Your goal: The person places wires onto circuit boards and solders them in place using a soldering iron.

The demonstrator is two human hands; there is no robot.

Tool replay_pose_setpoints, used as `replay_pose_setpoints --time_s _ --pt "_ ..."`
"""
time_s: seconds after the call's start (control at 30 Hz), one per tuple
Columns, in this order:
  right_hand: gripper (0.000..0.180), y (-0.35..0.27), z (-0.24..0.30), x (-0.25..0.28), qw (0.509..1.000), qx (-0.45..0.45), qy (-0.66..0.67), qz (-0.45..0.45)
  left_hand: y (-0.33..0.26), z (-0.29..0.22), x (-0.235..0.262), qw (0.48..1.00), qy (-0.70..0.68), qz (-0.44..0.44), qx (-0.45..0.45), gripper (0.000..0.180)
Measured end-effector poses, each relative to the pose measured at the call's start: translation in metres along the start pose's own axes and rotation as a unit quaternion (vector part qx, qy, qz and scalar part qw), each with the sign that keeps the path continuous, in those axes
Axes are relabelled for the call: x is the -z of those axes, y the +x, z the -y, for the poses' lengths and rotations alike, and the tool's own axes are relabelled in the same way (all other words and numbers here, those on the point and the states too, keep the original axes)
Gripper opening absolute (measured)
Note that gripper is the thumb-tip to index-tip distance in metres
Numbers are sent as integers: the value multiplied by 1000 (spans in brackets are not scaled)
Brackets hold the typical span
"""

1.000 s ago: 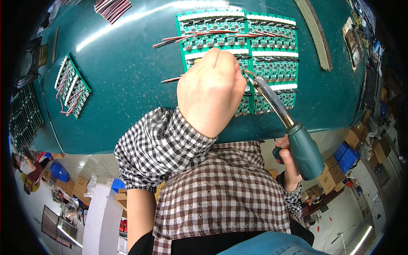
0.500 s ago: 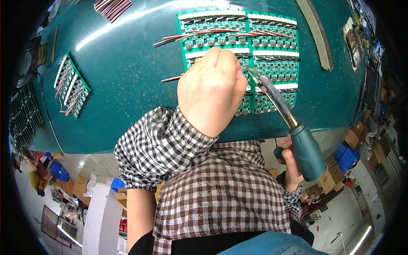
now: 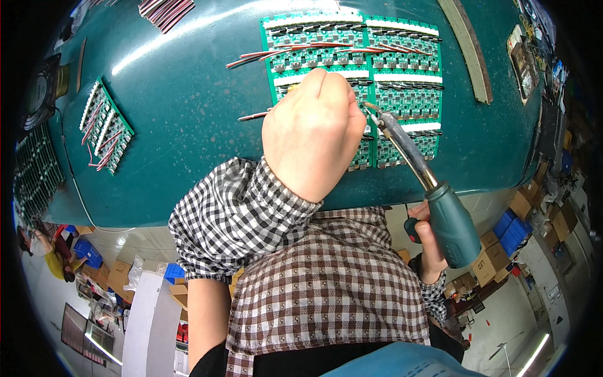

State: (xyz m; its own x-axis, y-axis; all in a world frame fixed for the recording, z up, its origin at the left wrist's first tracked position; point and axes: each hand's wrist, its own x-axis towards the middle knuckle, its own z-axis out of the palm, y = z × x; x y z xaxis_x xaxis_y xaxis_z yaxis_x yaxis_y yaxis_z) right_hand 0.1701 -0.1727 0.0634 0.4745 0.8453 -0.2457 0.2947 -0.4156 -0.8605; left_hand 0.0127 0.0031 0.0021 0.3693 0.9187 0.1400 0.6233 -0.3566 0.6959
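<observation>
My left hand (image 3: 313, 129) is closed above the green circuit board panel (image 3: 405, 97), its fingertips hidden beneath the knuckles. Whatever they pinch cannot be seen. A thin red-and-white wire (image 3: 253, 116) pokes out to the left of that hand. My right hand (image 3: 431, 246) is wrapped round the dark green handle of a soldering iron (image 3: 455, 223). The iron slants up and left, its tip close to my left fingers over the panel. More red, white and black wires (image 3: 314, 46) lie across the panel's upper rows, between white connector strips.
A smaller board (image 3: 105, 125) with wires lies at the left of the green table (image 3: 188, 125). At the top left is a bundle of wires (image 3: 166, 14). A wooden strip (image 3: 466, 47) lies right of the panel. Another person (image 3: 59, 257) is in the far left background.
The soldering iron has shifted very slightly left at its tip. My left hand and the panel have stayed in place. The person in the background has moved a little.
</observation>
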Motion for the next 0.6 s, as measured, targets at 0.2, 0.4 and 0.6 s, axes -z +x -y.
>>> replay_pose_setpoints --time_s 0.2,0.4,0.6 --pt "39 -1 -2 0 1000 11 -3 7 -1 0 -2 1000 8 -9 -3 13" --pt "41 -1 -1 0 1000 -4 17 6 -1 -1 -1 1000 12 -5 8 13" --pt "43 -2 -1 -2 1000 -16 26 -3 -2 -1 -2 1000 13 -7 5 13"
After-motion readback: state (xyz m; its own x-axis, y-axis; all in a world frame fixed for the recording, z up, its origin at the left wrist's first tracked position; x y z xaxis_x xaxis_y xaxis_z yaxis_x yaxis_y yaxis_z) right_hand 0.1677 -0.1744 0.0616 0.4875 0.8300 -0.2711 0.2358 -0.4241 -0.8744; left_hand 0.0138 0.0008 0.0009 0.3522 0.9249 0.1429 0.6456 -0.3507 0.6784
